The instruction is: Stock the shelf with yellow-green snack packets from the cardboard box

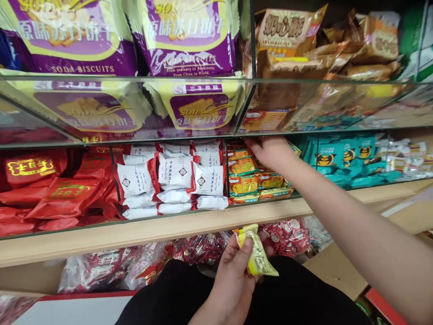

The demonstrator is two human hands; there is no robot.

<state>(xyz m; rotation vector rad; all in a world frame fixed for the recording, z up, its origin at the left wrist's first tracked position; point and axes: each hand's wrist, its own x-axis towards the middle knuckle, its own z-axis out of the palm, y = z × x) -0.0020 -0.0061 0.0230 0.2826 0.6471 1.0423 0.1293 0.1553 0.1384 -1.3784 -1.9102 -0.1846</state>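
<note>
- The left hand has its fingers closed on a small yellow packet, below the wooden shelf edge and over the black pants. Its little print is too small to read.
- The right hand reaches in over the orange and green packets. I cannot tell if its fingers are wide or narrow, because the tips are hidden.
- Beside them sit white packets with blue writing and red packets with gold writing.
- Up high, purple bags say "SODA BISCUITS" and "原味苏打饼干".
- Next to those, a brown bag says "奶心酥".
</note>
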